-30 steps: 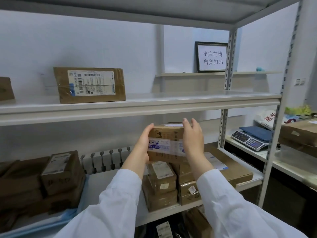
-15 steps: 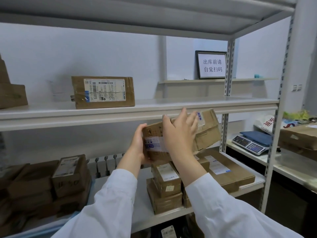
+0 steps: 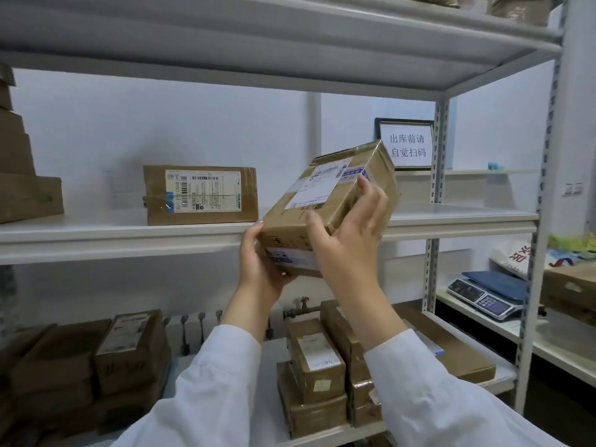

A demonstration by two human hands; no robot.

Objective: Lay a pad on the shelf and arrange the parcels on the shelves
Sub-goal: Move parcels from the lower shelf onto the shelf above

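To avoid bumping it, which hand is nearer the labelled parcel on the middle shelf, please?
Left. The left hand sits below-right of the labelled parcel; right hand lies farther right.

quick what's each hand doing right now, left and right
left hand: grips the lower end of the tilted parcel.
right hand: grips the same parcel on its side, fingers curled round it.
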